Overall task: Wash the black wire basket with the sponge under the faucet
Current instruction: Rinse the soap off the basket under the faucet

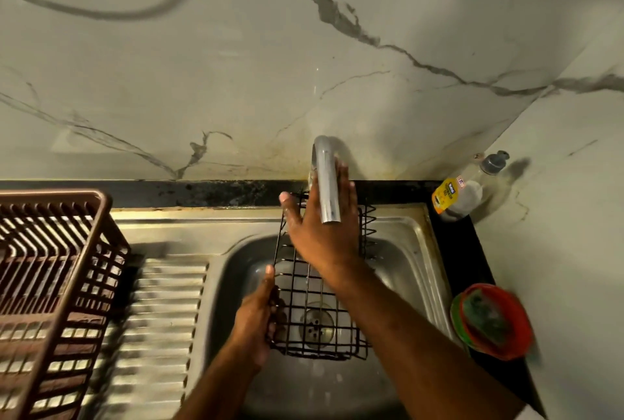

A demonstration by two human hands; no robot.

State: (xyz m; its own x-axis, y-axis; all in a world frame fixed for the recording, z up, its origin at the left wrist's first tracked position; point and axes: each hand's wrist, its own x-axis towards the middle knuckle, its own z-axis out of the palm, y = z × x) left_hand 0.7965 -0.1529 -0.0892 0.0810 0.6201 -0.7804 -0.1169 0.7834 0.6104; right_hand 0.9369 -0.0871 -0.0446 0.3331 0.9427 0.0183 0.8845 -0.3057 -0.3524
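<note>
Black wire basket [314,288] hung over the sink [405,244] as I watched, my left hand [256,315] gripping its near-left edge, my right hand [320,227] flat-fingered beyond, under the faucet [326,180].

Brown rack [50,271], soap bottle [462,188] (upright)

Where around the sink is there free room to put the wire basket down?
The ribbed drainboard, between the brown rack and the sink bowl, looks bare. The right counter is crowded: soap bottle and red dish. Both hands and the basket fill the bowl.
</note>
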